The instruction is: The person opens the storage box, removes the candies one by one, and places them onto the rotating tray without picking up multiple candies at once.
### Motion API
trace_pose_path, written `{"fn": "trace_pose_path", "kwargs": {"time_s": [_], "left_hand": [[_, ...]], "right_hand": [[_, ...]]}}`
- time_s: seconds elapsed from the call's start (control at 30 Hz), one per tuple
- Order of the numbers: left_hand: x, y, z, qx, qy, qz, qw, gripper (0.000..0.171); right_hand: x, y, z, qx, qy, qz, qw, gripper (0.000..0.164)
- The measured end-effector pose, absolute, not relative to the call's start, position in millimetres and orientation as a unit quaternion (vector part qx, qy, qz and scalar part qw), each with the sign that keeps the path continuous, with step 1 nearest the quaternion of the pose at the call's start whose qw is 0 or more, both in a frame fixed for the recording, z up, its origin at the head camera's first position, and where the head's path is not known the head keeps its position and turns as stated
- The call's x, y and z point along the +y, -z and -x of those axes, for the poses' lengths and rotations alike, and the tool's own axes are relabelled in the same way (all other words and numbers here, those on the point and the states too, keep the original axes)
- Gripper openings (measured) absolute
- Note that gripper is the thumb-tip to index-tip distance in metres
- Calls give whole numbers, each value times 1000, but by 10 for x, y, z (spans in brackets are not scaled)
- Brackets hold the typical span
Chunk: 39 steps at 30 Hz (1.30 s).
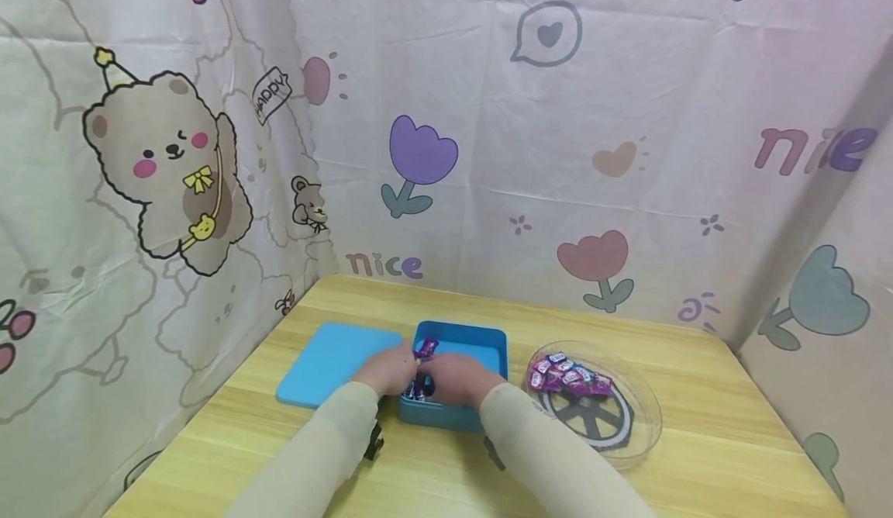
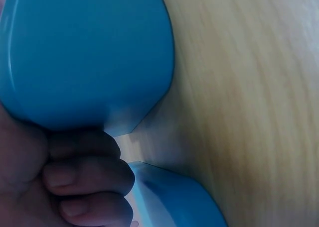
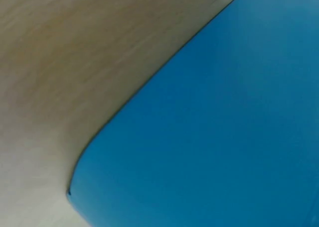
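Note:
A blue rectangular box (image 1: pixel 453 418) stands in the middle of the table, with several purple wrapped candies (image 1: pixel 429 347) along its left side. My left hand (image 1: pixel 392 368) is at the box's left rim. In the left wrist view its lower fingers (image 2: pixel 89 176) are curled beside the outer wall, while its thumb and index finger are hidden. Inside the box's left part, my right hand (image 1: pixel 453 378) reaches down close to the left hand, near the candies. Its fingertips are hidden in the head view, and the right wrist view shows only the box wall (image 3: pixel 199 127) and table.
Left of the box lies a flat light-blue lid (image 1: pixel 335 359). To the right, a clear round tray (image 1: pixel 645 425) holds a pile of purple, pink and blue wrapped candies (image 1: pixel 568 374). A patterned cloth (image 1: pixel 488 153) hangs behind the wooden table (image 1: pixel 698 440).

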<state>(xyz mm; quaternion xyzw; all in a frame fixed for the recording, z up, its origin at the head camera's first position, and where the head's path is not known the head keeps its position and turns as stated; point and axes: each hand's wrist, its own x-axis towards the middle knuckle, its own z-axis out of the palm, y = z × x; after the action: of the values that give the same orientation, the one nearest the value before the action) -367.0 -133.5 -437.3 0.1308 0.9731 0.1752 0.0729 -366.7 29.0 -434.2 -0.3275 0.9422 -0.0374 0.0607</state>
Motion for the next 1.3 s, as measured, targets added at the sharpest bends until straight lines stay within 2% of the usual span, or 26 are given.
{"fn": "trace_pose_path", "kwargs": {"time_s": [0.27, 0.5, 0.7, 0.87, 1.1, 1.3], "left_hand": [[-1345, 4393, 3680, 969, -194, -127, 82, 53], [-1315, 4394, 3708, 968, -209, -100, 92, 54], [-1317, 4398, 3716, 967, -216, -96, 91, 51], [-1314, 4398, 3694, 963, -236, -92, 91, 50], [-1327, 4380, 3666, 960, -247, -94, 93, 54], [-1331, 4354, 3658, 961, -240, -99, 98, 54]], "right_hand": [[286, 4346, 3658, 947, 25, 318, 50, 29], [352, 4340, 3680, 952, 17, 303, 41, 12], [475, 4337, 3721, 954, 35, 294, 38, 15], [654, 4249, 3730, 953, 57, 297, 14, 16], [966, 4079, 3735, 960, 105, 258, -11, 29], [1393, 3961, 3728, 968, 146, 200, -34, 28]]}}
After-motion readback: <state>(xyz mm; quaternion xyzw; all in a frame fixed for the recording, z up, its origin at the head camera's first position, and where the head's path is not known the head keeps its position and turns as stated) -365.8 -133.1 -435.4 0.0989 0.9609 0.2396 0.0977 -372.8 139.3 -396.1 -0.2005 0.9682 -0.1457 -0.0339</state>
